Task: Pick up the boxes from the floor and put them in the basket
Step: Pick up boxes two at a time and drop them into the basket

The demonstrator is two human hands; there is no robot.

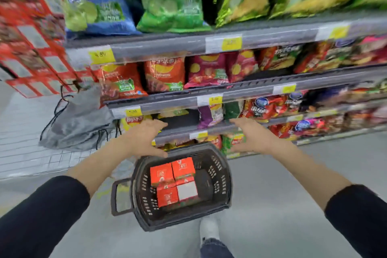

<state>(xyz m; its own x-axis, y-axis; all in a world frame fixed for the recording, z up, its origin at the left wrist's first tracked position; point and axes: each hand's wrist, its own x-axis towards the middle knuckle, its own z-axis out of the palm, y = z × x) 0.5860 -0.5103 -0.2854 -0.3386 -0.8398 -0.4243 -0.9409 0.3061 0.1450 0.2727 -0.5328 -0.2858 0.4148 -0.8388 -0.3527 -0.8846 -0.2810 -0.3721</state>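
A dark plastic basket (222,182) stands on the grey floor in front of me. Several red and white boxes (173,182) lie packed together in its left half. My left hand (144,138) hovers above the basket's far left rim, fingers spread, holding nothing. My right hand (249,136) hovers above the far right rim, also empty with fingers apart. Both arms reach forward in black sleeves pushed up the forearm. No boxes show on the floor around the basket.
Store shelves (230,90) full of snack bags rise right behind the basket. A stack of red cartons (31,33) stands at the left, with a grey drawstring bag (79,119) on a white pallet below. My shoe (209,228) is beside the basket's near edge.
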